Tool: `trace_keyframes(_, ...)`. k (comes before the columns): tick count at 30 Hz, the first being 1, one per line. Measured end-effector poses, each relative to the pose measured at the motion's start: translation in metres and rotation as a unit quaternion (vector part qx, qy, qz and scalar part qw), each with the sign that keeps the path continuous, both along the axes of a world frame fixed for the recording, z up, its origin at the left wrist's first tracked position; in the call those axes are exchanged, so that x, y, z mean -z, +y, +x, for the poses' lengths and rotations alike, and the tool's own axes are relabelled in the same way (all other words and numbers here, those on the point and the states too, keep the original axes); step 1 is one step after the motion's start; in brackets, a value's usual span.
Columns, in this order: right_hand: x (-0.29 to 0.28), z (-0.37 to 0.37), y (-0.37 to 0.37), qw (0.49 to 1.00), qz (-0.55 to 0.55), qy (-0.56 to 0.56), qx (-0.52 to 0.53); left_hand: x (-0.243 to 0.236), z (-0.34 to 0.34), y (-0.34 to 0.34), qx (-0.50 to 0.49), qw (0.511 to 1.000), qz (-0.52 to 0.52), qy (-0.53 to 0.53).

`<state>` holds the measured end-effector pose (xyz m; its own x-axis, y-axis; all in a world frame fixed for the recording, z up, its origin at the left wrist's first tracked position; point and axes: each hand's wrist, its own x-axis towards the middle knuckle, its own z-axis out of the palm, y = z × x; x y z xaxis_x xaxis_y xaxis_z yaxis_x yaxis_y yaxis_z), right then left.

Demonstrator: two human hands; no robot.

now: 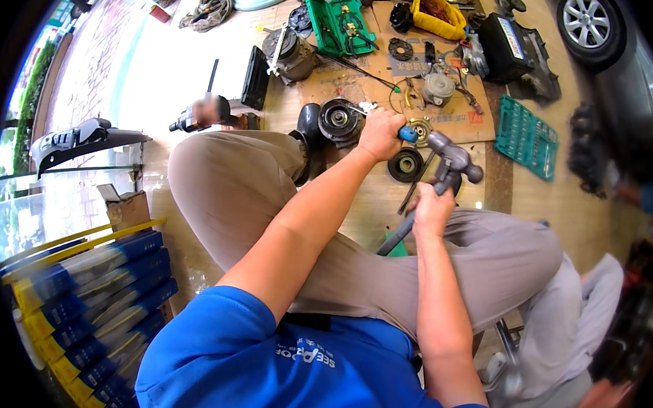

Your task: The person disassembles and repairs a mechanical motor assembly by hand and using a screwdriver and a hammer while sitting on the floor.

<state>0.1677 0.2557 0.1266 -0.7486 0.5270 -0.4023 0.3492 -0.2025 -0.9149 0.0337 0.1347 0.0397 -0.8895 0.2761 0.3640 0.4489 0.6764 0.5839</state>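
My left hand (380, 135) is closed around a tool with a blue handle end (408, 134); its kind is mostly hidden by the fingers. Just left of that hand sits a dark round pulley part (339, 121) on the floor between my feet. In my right hand (433, 209) is a ball-peen hammer (453, 161), gripped by its dark handle, its metal head raised close to the blue handle end. A dark ring-shaped pulley (405, 164) and a brass-coloured disc (419, 132) lie beyond and beside the hammer head.
Flattened cardboard (467, 123) holds loose parts. Around it are a green tool case (325, 26), a teal socket case (526, 137), a black battery (503, 49) and a yellow tub (438, 16). A power tool (198, 114) lies left; blue-yellow boxes (100, 303) are stacked nearer. Another person's leg (555, 349) is right.
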Motion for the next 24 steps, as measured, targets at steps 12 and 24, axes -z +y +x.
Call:
trace_keyframes(12, 0.020, -0.009, 0.005, 0.999, -0.037, -0.021, -0.021, -0.001, -0.007, -0.006, -0.001, 0.998, 0.051, 0.026)
trace_keyframes(24, -0.013, -0.010, 0.027, 0.994, -0.107, 0.037, 0.006, -0.045, -0.032, -0.020, -0.210, 0.927, 0.306, -0.057)
